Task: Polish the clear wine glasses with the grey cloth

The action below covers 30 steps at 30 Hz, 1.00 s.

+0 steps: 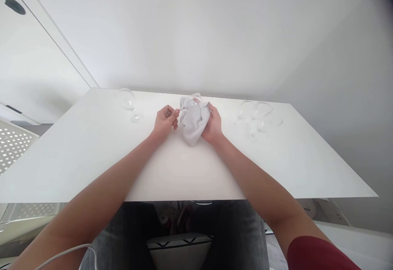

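Note:
My right hand [212, 125] is wrapped round a grey cloth [193, 124] bundled about the bowl of a clear wine glass [191, 104], near the middle of the white table [92, 155]. The glass lies sideways, and its thin stem runs left into a pinch of my left hand [165, 121]. Most of the bowl is hidden in the cloth.
One clear wine glass [128, 103] stands upright at the far left of the table. Several more clear glasses [257, 115] stand grouped at the far right. A plain white wall rises behind the table. My lap in grey trousers is below the near edge.

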Each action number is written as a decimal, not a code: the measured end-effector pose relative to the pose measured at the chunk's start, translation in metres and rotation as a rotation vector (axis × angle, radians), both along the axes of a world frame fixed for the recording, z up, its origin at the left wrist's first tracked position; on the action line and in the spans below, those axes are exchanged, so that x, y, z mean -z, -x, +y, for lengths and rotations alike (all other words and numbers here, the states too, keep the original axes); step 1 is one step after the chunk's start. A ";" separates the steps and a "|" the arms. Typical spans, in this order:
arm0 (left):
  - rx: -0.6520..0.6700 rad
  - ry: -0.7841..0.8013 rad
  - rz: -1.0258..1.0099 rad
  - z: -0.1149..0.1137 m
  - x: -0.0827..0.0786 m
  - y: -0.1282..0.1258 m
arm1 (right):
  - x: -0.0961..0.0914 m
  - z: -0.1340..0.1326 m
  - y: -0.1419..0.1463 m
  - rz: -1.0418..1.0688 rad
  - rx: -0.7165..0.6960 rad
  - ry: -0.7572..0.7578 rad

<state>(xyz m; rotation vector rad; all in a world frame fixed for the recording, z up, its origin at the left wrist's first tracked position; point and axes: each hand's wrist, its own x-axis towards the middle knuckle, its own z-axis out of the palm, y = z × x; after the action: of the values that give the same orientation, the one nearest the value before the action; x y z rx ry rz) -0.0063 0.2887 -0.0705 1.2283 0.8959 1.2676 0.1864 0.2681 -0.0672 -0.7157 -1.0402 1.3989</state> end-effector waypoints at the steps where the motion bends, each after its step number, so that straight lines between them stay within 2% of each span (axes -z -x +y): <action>1: -0.061 0.001 0.018 0.001 0.002 0.000 | 0.001 -0.001 0.000 -0.067 0.038 -0.068; 3: -0.132 0.002 0.065 0.003 0.006 0.001 | 0.001 -0.002 -0.003 -0.288 0.121 -0.242; 8: -0.151 -0.060 0.264 0.001 0.008 0.003 | -0.007 -0.006 -0.016 -1.079 0.264 -0.625; 11: -0.085 -0.160 0.397 -0.006 0.002 0.003 | -0.013 -0.006 -0.016 -1.265 0.257 -0.745; 13: -0.043 -0.220 0.415 -0.011 -0.002 0.003 | -0.014 -0.007 -0.014 -1.201 0.227 -0.693; 16: 0.013 -0.282 0.381 -0.016 -0.007 0.004 | -0.014 -0.008 -0.013 -0.979 0.243 -0.465; 20: 0.079 -0.254 0.289 -0.018 -0.010 0.004 | -0.009 -0.005 -0.016 -0.714 0.315 -0.252; 22: 0.095 -0.226 0.238 -0.017 -0.010 0.005 | -0.006 -0.001 -0.016 -0.533 0.255 -0.123; 26: 0.056 -0.186 0.091 -0.013 -0.008 0.004 | -0.005 -0.002 -0.006 -0.158 0.025 0.194; 28: 0.019 -0.162 0.046 -0.011 -0.007 0.003 | -0.007 -0.008 0.001 -0.069 -0.011 0.222; 30: -0.011 -0.143 0.029 -0.008 -0.004 0.001 | -0.009 -0.014 0.005 -0.060 -0.013 0.185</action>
<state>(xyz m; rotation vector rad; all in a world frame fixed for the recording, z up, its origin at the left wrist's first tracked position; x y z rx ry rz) -0.0068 0.2807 -0.0660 1.3584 0.8455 1.3445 0.1810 0.2546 -0.0579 -0.8917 -0.9709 1.5066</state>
